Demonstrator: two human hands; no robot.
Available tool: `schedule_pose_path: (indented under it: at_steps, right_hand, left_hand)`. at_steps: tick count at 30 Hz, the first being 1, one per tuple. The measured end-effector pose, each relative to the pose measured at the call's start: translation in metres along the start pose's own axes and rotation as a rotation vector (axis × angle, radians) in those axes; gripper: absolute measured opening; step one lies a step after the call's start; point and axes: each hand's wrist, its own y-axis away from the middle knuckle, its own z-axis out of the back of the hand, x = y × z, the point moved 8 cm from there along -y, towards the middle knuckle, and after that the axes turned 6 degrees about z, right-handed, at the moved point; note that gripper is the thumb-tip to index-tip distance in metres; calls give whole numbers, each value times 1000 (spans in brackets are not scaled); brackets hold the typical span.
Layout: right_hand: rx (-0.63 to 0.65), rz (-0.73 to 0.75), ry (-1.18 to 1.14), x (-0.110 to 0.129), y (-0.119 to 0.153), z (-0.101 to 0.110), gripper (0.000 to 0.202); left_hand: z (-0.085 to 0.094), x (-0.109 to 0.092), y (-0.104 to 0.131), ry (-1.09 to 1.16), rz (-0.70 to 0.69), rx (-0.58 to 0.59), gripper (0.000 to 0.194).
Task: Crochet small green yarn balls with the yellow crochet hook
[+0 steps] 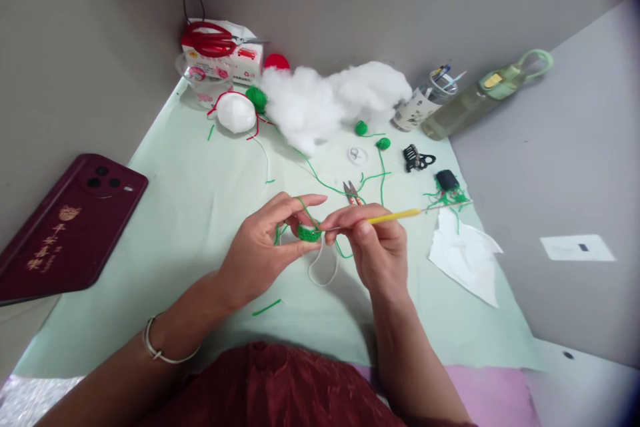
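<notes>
Small green crocheted piece [309,234] held up between two hands over a bench [200,240] spread with pale green cloth.
The left hand [256,241] has its fingers clamped on the piece, a thin white yarn loop [325,285] hanging below; the right hand's [379,245] fingers are closed around a slim yellow-handled metal hook [395,216], tip at the piece. At the back right, a clear cylindrical holder with a printed label [418,108] has several slim pens [443,71] standing in it, next to a translucent green plastic bottle [460,110]; I can't make out its level. At the back left, a clear plastic cup [206,89], contents unclear from here, stands before a red-printed white cardboard box [249,65].
</notes>
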Motion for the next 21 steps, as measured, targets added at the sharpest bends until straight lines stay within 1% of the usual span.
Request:
schedule_pose_path:
  at_steps: [4, 7, 12, 14, 17, 19, 21]
  right_hand:
    - [40, 135, 206, 14, 0, -2, 17]
    - [78, 183, 301, 19, 0, -5, 18]
    - [221, 232, 365, 23, -1, -8, 17]
    - [277, 270, 424, 23, 1, -11, 16]
    - [303, 402, 588, 27, 7, -20, 18]
    - [276, 513, 729, 30, 12, -27, 20]
    - [248, 594, 862, 33, 15, -34, 22]
  left_hand:
    - [1, -5, 0, -62, -26, -16, 42]
    - [1, -8, 0, -114, -51, -32, 40]
    - [-1, -8, -1, -176, -105, -41, 44]
    - [-1, -6, -2, -186, -103, -46, 45]
    - [2, 2, -4, -117, -16, -82, 46]
    - [4, 9, -5, -37, 81, -99, 49]
    - [4, 13, -5, 39, 165, -106, 54]
